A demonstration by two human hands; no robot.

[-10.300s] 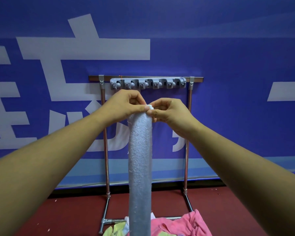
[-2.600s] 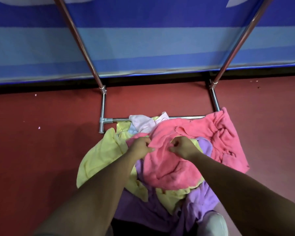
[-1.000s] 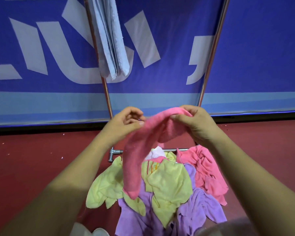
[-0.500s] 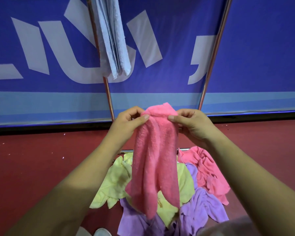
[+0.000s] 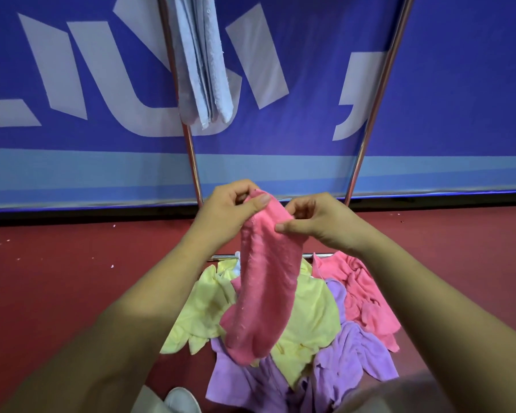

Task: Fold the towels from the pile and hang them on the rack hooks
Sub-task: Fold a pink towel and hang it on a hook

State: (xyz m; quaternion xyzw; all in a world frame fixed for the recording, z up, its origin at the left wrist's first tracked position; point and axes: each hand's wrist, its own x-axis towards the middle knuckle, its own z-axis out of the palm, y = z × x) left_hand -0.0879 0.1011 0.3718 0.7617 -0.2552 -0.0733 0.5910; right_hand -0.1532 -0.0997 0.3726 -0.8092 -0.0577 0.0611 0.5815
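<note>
Above pile (image 5: 313,320), pink towel (image 5: 267,281) aloft

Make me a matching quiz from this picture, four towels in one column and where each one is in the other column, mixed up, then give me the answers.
Things:
1. light blue towel
2. long pink towel
3. yellow towel
4. purple towel

Places:
A. pinched at its top by the left hand and right hand
B. on the floor, nearest the person
C. hanging high up, beside an upright of the rack
D. on the floor, reaching back to the rack's base bar

Pairs: 1-C, 2-A, 3-D, 4-B
</note>
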